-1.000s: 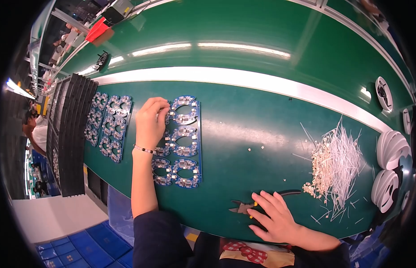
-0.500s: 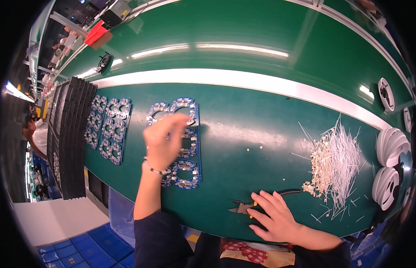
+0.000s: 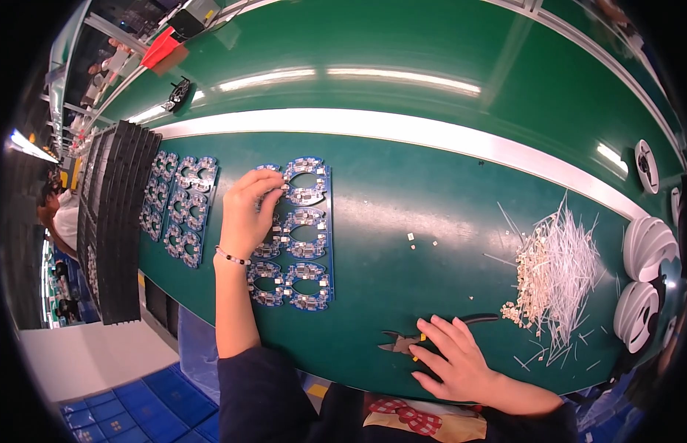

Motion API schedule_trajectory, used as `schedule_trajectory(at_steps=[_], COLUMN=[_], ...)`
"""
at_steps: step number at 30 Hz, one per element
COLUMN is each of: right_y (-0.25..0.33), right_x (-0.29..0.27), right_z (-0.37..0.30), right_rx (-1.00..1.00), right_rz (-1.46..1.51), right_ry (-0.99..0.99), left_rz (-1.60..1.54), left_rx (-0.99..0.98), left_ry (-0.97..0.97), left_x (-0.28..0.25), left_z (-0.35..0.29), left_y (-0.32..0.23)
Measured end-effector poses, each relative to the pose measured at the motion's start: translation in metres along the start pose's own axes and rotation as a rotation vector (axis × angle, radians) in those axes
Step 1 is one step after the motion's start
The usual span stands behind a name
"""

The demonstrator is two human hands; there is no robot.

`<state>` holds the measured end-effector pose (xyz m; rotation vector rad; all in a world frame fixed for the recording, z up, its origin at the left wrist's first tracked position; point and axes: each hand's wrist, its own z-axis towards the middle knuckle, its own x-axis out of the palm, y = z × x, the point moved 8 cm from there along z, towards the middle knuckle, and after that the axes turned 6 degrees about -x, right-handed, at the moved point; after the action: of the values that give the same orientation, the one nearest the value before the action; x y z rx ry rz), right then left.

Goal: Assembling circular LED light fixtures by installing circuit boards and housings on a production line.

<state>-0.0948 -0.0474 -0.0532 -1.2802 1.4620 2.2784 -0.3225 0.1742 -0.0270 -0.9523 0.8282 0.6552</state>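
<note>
My left hand [image 3: 244, 210] is over the panel of joined blue circuit boards [image 3: 308, 221] on the green table. Its thumb and fingertips are pinched together at the upper part of the panel; whatever they grip is too small to make out. Part of the panel's left column is hidden beneath this hand. My right hand [image 3: 454, 362] lies with fingers spread across a pair of side cutters [image 3: 402, 343], whose jaws point left and whose dark handle shows beyond the fingers.
On the right lies a heap of white plastic strips [image 3: 568, 273] and small cream connectors [image 3: 532, 277], with white round housings [image 3: 639, 314] beyond it. More circuit board panels [image 3: 188, 210] sit at the left beside stacked black trays [image 3: 115, 221]. A few small white pieces [image 3: 411, 237] are scattered mid-table.
My left hand has moved left across the panel, uncovering more of its right column and lower boards. Another small white piece now lies mid-table. The right hand stays on the cutters.
</note>
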Motion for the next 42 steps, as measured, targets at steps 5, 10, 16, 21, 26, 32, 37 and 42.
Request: schedule_trajectory(at_steps=[5, 10, 16, 21, 26, 32, 37, 42], right_y=[-0.001, 0.000, -0.003, 0.000, -0.003, 0.000, 0.000, 0.000], right_x=[0.001, -0.001, 0.001, 0.000, 0.002, 0.001, 0.000, 0.000], right_z=[-0.001, -0.001, -0.002, -0.001, -0.002, -0.001, -0.001, -0.001], right_rx=[0.002, -0.002, 0.007, -0.004, 0.017, -0.004, -0.009, -0.016], right_rz=[-0.009, 0.000, 0.005, 0.000, -0.012, -0.007, -0.015, -0.009], right_ry=[-0.001, -0.010, -0.011, -0.003, -0.002, 0.001, -0.008, -0.015], left_rz=[0.018, -0.035, 0.019, -0.115, -0.025, 0.088, 0.034, 0.081], left_rx=[-0.040, -0.096, 0.060, 0.258, 0.045, 0.011, -0.055, -0.044], left_ry=[0.002, -0.003, -0.193, 0.019, -0.102, -0.119, -0.087, -0.074], left_x=[0.006, 0.003, -0.005, 0.027, 0.017, 0.011, 0.017, 0.020], left_z=[0.001, 0.001, -0.001, -0.013, 0.000, 0.002, 0.006, 0.007], left_y=[-0.001, 0.006, -0.030, -0.083, -0.035, 0.002, 0.003, 0.001])
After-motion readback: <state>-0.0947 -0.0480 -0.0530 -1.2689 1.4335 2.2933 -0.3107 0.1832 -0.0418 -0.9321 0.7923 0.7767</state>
